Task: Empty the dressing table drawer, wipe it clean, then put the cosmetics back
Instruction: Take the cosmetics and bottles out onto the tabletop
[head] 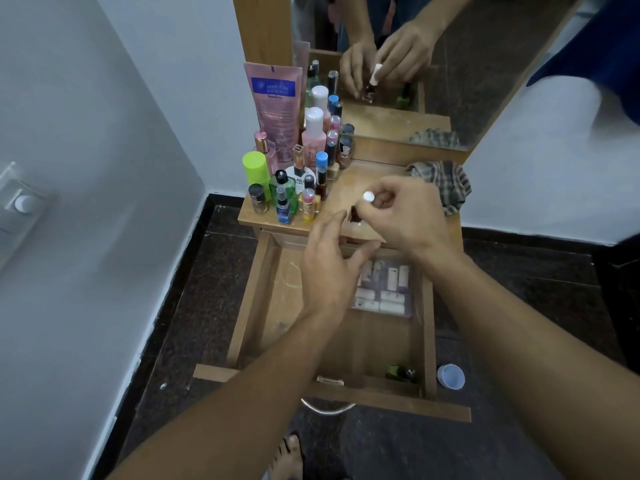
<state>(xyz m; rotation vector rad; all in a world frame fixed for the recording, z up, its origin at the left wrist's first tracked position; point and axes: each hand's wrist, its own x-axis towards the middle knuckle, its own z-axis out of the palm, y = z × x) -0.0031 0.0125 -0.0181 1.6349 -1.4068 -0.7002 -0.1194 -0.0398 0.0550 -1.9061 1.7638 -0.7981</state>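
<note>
I record the right hand (412,216) pinching a white-capped nail polish bottle (356,212) at its cap, above the front edge of the dressing table top (356,180). The left hand (329,268) is slack-fingered and empty just beside the dark glass base. I judge the bottle light, rigid, smooth and breakable, best gripped at the cap and kept upright. The open drawer (252,306) holds a clear box of tubes (382,289) and a green bottle (400,372) near its front right corner.

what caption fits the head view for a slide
Right hand pinches a white-capped bottle at the dressing table top, left hand open beside it, above the open drawer.
</note>
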